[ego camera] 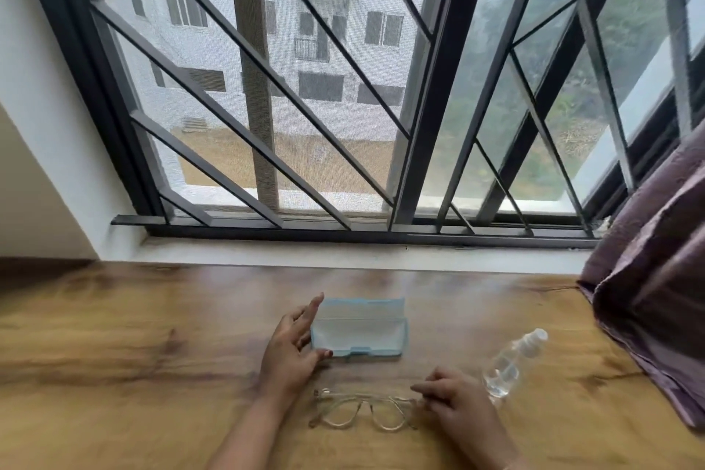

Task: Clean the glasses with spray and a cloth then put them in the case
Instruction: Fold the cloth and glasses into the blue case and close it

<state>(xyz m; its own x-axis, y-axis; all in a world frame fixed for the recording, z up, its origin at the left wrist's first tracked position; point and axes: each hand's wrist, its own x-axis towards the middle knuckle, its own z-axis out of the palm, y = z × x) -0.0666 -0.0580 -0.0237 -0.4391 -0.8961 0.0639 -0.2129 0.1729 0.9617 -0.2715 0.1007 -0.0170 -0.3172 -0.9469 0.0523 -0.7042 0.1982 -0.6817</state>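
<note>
A pale blue glasses case (358,328) lies open on the wooden table (133,374), its lid up toward the window. My left hand (293,347) touches the case's left end with straight fingers, thumb at the front corner. Clear-framed glasses (362,410) lie on the table just in front of the case, lenses facing me. My right hand (454,401) rests by the right end of the frame, fingers loosely curled; whether it touches the frame is unclear. A clear spray bottle (511,364) with a white nozzle stands to the right of that hand. No cloth is in view.
The table runs up to a white sill (343,252) under a barred window (305,126). A purple curtain (656,298) hangs over the table's right end, close to the bottle.
</note>
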